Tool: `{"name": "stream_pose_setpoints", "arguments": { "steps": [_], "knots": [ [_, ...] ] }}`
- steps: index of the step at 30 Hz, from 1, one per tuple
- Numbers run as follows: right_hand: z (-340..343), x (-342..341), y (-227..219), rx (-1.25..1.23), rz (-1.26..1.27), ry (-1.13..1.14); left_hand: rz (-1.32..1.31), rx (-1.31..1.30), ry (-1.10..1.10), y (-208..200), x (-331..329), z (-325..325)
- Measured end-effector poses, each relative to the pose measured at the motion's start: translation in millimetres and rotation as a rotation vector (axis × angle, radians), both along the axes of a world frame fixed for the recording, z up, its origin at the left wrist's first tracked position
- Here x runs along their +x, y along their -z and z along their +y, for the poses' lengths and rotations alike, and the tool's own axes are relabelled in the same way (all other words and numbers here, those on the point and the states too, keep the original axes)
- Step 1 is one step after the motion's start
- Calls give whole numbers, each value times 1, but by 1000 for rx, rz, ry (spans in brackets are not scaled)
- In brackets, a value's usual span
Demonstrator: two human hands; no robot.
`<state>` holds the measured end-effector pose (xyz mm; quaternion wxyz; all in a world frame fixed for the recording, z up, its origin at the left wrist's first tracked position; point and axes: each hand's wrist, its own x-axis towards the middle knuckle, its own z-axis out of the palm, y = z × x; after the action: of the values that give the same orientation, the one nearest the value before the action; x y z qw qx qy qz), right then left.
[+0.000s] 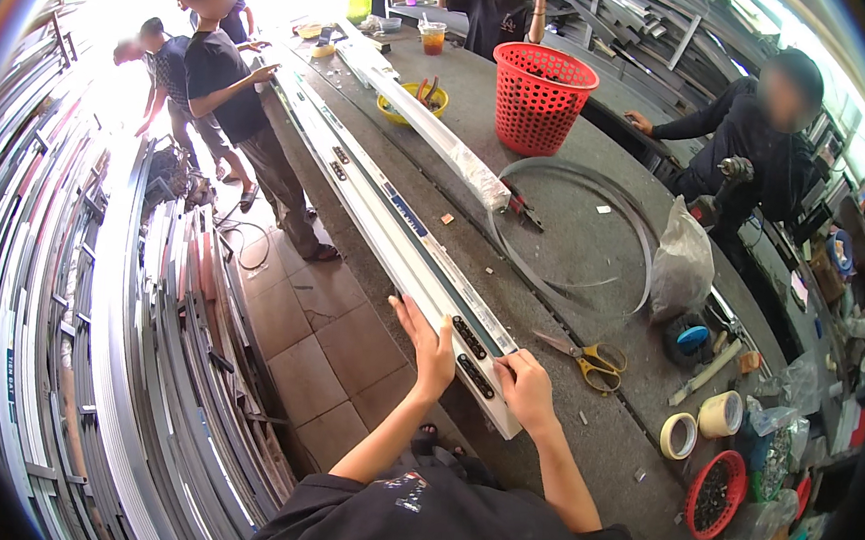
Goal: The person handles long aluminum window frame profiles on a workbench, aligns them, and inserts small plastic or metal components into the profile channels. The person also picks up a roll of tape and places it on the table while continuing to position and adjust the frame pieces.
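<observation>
A long white window-frame profile (pixel 357 205) runs from the table's far left down to my hands. Two black slotted roller fittings sit in its near end, the upper roller fitting (pixel 469 339) and the lower roller fitting (pixel 476 375); a similar pair lies farther along. My left hand (pixel 432 355) rests against the profile's left side, fingers stretched out and thumb raised on top. At the near end, my right hand (pixel 529 389) is closed around the right edge, its thumb on top and its other fingers mostly hidden.
Scissors (pixel 601 366), a coiled strip (pixel 644 255), a red basket (pixel 540 97) and tape rolls (pixel 719 415) lie on the grey table (pixel 440 160). A co-worker (pixel 234 96) touches the far profile; another co-worker (pixel 752 142) is at right. Stacked metal profiles (pixel 171 352) fill the left.
</observation>
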<state>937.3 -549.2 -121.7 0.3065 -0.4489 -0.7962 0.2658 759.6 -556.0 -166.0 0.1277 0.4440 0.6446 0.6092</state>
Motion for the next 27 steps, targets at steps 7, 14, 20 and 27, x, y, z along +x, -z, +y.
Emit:
{"name": "stream_pose_setpoints", "arguments": {
  "steps": [7, 14, 20, 27],
  "knots": [
    [9, 8, 0, -154, 3, -42, 625, 9, 586, 1, 39, -91],
    [14, 13, 5, -138, 23, -97, 657, -25, 543, 15, 51, -89],
    [12, 16, 6, -12, 36, -144, 705, -114, 463, 13, 63, -88],
    [10, 16, 8, -21, 33, -137, 765, 23, 419, 31, 66, -88]
  ]
}}
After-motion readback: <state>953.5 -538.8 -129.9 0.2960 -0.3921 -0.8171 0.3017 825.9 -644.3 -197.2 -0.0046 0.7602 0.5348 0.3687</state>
